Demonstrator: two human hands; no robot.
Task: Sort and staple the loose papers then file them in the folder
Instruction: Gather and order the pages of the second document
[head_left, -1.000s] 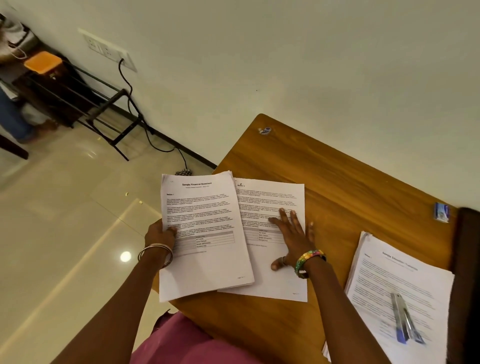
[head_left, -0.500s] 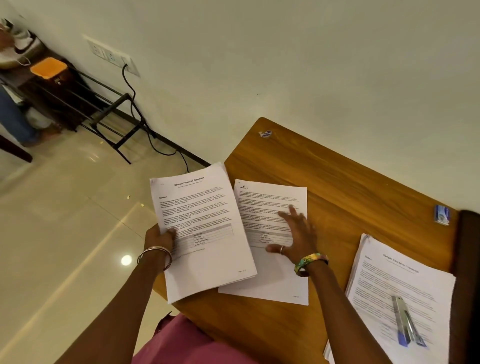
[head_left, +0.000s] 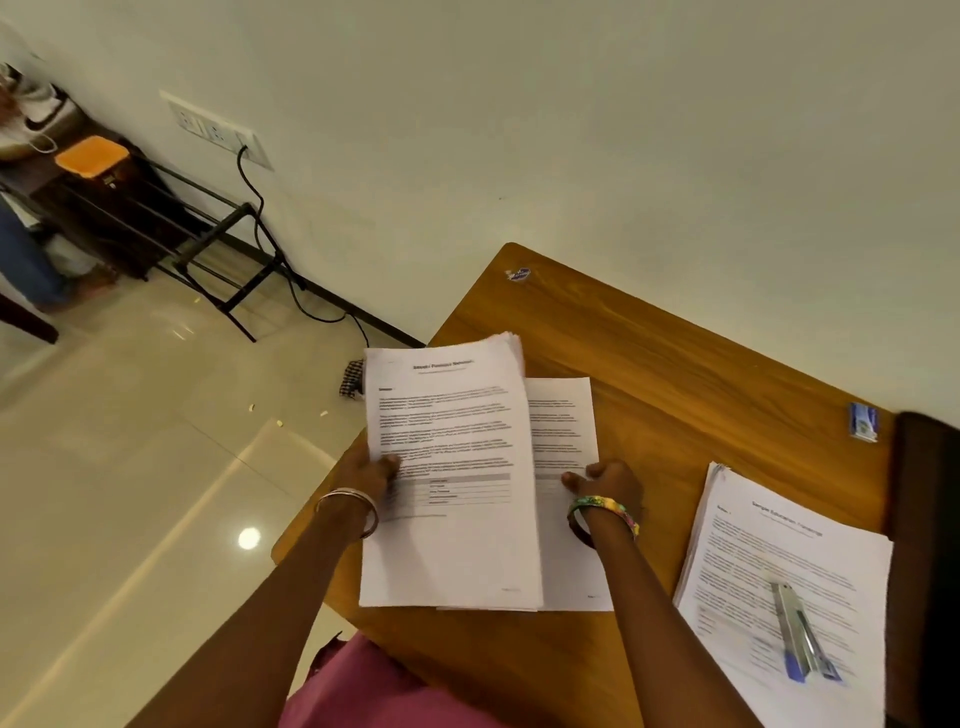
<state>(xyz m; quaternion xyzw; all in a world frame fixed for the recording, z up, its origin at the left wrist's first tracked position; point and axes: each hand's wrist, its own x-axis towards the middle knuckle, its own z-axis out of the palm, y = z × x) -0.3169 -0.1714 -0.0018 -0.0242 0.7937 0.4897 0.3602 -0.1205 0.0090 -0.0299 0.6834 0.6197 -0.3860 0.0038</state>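
1. Two paper lots are in play: my left hand (head_left: 375, 470) grips the thick stack (head_left: 452, 467) by its left edge, over the table (head_left: 675, 374) corner; my right hand (head_left: 605, 480) curls onto the single sheet (head_left: 563, 415).
2. Risk, I judge: the overhanging stack could fan out and spill.
3. Since earlier, the stack has slid right, covering most of the sheet.

A room in a home: wooden desk (head_left: 675, 374) against a plain wall (head_left: 571, 130), glossy tiled floor (head_left: 130, 441), wall sockets (head_left: 215, 129), a metal rack (head_left: 218, 244).

bare desk (head_left: 675, 395) behind, stapler (head_left: 802, 636) perhaps blocking right
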